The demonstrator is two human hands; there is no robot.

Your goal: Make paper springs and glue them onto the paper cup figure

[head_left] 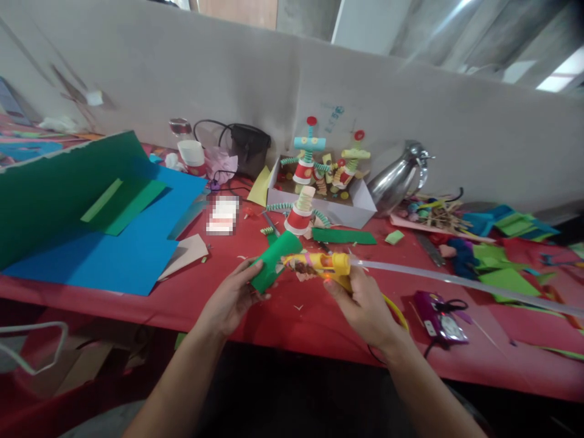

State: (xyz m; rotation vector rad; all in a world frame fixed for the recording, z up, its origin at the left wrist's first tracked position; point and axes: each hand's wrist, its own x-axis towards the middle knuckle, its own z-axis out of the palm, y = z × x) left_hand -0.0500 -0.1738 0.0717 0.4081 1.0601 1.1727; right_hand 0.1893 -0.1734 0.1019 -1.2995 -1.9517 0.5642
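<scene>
My left hand is closed around the lower end of a green paper tube, which tilts up to the right. A yellow hot glue gun is gripped in my right hand; its nozzle is at the tube's side, though I cannot tell whether it touches. From the back of the gun a long clear glue stick runs off to the right. Just behind the tube stands a red and white paper cup figure with folded green paper arms. A green paper strip lies right of that figure.
Behind, a white box holds several paper cup figures beside a metal jug. Blue sheets and a green board cover the left. A purple power socket box and green paper scraps lie at right on the red tabletop.
</scene>
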